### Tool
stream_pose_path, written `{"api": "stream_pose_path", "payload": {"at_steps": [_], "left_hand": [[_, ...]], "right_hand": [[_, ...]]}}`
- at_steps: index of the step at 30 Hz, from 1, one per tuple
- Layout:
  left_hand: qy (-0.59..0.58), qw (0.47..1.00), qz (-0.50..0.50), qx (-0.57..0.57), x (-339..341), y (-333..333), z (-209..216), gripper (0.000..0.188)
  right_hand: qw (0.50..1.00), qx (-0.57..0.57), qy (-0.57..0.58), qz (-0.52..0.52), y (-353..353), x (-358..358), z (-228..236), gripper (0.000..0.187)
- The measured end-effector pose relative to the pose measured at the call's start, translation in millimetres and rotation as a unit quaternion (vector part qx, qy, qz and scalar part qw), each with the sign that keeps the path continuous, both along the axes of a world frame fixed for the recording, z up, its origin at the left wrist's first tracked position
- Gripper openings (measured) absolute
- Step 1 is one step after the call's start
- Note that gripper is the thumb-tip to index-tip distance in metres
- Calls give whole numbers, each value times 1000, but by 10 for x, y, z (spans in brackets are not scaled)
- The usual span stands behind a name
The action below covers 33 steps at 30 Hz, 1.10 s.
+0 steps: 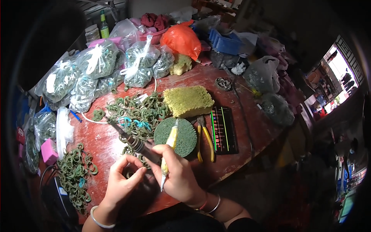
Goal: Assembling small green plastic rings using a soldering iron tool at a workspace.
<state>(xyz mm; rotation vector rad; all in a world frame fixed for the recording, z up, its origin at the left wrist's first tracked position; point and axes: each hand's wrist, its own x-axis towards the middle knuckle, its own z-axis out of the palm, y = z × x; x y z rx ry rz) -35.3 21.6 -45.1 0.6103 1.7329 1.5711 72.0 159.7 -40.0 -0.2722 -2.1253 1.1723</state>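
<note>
My right hand (177, 174) is closed around a slim yellow-and-white stick-like tool (172, 141), its grey tip pointing away from me over a round green textured disc (185, 137). A dark rod-shaped tool (135, 144) slants from the right fingers toward the far left; whether they grip it too, I cannot tell. To the left, my left hand (125, 176) has its thumb and forefinger bent together in a pinch, and anything between them is too small to make out. Beyond the hands lies a loose pile of green rings (150, 106), with some blue pieces (143, 124) among them.
A yellow-green sponge block (188, 99) stands behind the disc. Yellow-handled pliers (208, 141) and a lit phone (224, 131) lie to its right. More green rings (75, 174) cover the left side. Filled clear bags (98, 62) and a red bag (181, 40) line the back.
</note>
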Motion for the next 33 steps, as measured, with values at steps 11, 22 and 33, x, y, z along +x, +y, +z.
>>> {"api": "stream_pose_path", "payload": {"at_steps": [11,22,33], "left_hand": [[-123,990,-15,63,-54,-37,-8,13],[-184,977,-62,88,-67,-74,38,16],[-108,988,-78,76,-60,-63,31,13]], "right_hand": [[989,-140,-51,12,26,68,113,30],[985,-155,-63,51,36,18,46,26],[989,-129,-54,39,92,19,23,30]]}}
